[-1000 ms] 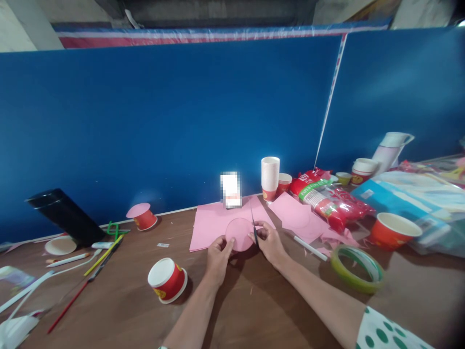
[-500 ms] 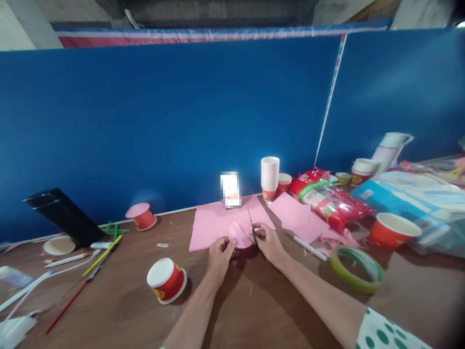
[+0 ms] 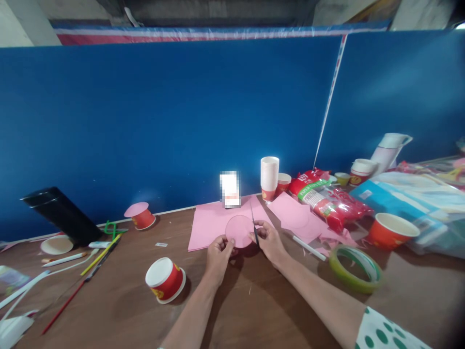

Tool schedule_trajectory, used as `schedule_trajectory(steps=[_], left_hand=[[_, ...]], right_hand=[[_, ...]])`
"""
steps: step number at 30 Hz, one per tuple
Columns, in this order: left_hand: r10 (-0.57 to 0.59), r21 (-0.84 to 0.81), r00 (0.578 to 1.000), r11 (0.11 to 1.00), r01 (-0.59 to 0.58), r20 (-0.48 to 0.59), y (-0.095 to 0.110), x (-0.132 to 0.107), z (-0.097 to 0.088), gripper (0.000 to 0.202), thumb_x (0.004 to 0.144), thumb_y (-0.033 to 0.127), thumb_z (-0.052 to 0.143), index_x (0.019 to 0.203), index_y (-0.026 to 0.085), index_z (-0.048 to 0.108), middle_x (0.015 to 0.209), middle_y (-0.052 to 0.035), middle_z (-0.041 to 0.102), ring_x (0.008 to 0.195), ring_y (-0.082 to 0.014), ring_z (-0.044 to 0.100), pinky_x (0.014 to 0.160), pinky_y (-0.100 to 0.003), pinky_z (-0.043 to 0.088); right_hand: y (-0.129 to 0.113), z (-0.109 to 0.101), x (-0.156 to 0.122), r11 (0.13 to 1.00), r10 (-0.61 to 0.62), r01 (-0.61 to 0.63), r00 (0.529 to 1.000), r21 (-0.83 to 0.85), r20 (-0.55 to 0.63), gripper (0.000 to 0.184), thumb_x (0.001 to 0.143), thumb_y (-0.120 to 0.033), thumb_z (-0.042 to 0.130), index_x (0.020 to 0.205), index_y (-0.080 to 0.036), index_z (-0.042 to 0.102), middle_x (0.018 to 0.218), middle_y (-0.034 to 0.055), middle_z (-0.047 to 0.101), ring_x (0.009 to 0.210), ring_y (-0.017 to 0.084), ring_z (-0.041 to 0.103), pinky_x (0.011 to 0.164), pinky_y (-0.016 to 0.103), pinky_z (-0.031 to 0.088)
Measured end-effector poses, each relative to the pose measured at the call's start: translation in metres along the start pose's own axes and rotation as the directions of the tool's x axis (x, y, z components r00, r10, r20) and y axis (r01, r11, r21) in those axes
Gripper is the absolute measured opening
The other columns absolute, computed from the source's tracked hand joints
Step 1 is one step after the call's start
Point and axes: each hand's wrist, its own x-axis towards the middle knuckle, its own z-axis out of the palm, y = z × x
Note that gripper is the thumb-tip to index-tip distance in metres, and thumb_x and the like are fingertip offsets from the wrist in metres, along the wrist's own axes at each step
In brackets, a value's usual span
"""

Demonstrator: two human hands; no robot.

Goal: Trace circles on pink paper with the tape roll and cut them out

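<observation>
A round pink paper disc (image 3: 240, 230) is pinched at its lower left edge by my left hand (image 3: 221, 254). My right hand (image 3: 268, 241) is closed on a pair of dark-handled scissors (image 3: 255, 233), whose blades point up and away from me. Its fingers also reach the right edge of the disc. Behind the disc lie pink paper sheets (image 3: 205, 225) on the brown table. An upside-down red and white paper cup (image 3: 166, 281) stands to the left of my left hand.
On the right are a tape roll (image 3: 336, 274), pink paper scraps (image 3: 290, 213), a red bag of paper cups (image 3: 330, 198) and a cup stack (image 3: 269, 177). At left are a black cylinder (image 3: 61, 215), brushes (image 3: 69, 303) and a pink-topped cup (image 3: 143, 220). A blue partition (image 3: 181, 111) stands behind.
The pink disc now faces me more fully and its round outline shows clearly. Both hands stay nearly in place; the view has shifted very slightly.
</observation>
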Motion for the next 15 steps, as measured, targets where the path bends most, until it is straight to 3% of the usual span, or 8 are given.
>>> schedule_trajectory(steps=[7,15], left_hand=[[-0.018,0.033,1.0,0.999,0.018,0.024,0.003,0.0005,0.0006,0.031,0.061,0.041,0.072,0.063,0.014,0.057,0.055,0.0008,0.059,0.049,-0.0086,0.054,0.049,-0.018,0.045],[-0.016,0.02,1.0,1.0,0.016,-0.01,0.0031,-0.0026,0.0014,0.029,0.062,0.04,0.071,0.065,0.014,0.057,0.053,0.0028,0.057,0.049,-0.0085,0.054,0.05,-0.018,0.046]], right_hand=[[-0.0014,-0.0009,-0.0001,0.999,0.017,-0.016,1.0,0.036,-0.022,0.046,0.057,-0.038,0.075,0.092,-0.017,0.055,0.051,-0.0075,0.05,0.044,0.008,0.041,0.043,0.02,0.03],[-0.0015,0.0,-0.001,1.0,0.006,-0.006,1.0,-0.004,-0.023,0.039,0.06,-0.035,0.074,0.089,-0.017,0.055,0.05,-0.0078,0.048,0.044,0.008,0.038,0.043,0.02,0.027]])
